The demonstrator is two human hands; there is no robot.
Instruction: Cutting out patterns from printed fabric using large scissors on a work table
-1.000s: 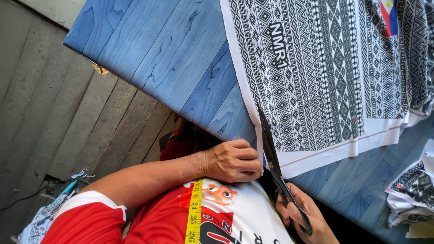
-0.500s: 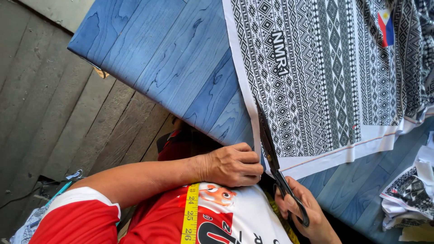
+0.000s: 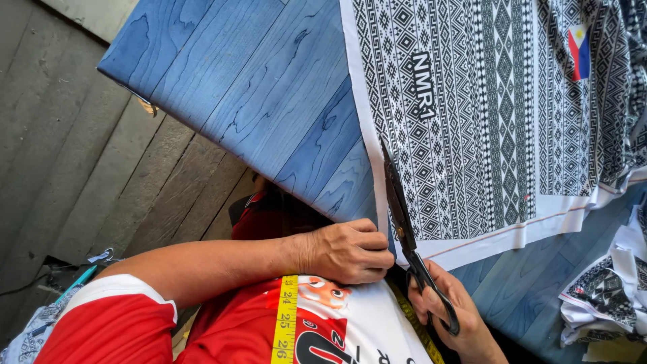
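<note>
We see the black-and-white patterned fabric (image 3: 492, 114) spread flat on the blue wood-grain table (image 3: 256, 87), with the dark scissors (image 3: 408, 236) running along its white left border near the table's near edge. Our right hand (image 3: 448, 313) is closed through the scissor handles, while our left hand (image 3: 347, 251) is curled shut, pinching the white cut strip (image 3: 367, 128) just beside the blades. A yellow measuring tape (image 3: 286, 317) hangs over the red-and-white shirt (image 3: 337, 330) below, and crumpled fabric scraps (image 3: 600, 296) lie at the table's right.

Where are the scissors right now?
In the head view, the scissors sit low and right of centre, held in the right hand, blades along the patterned fabric's white edge, beside the left hand.
</note>
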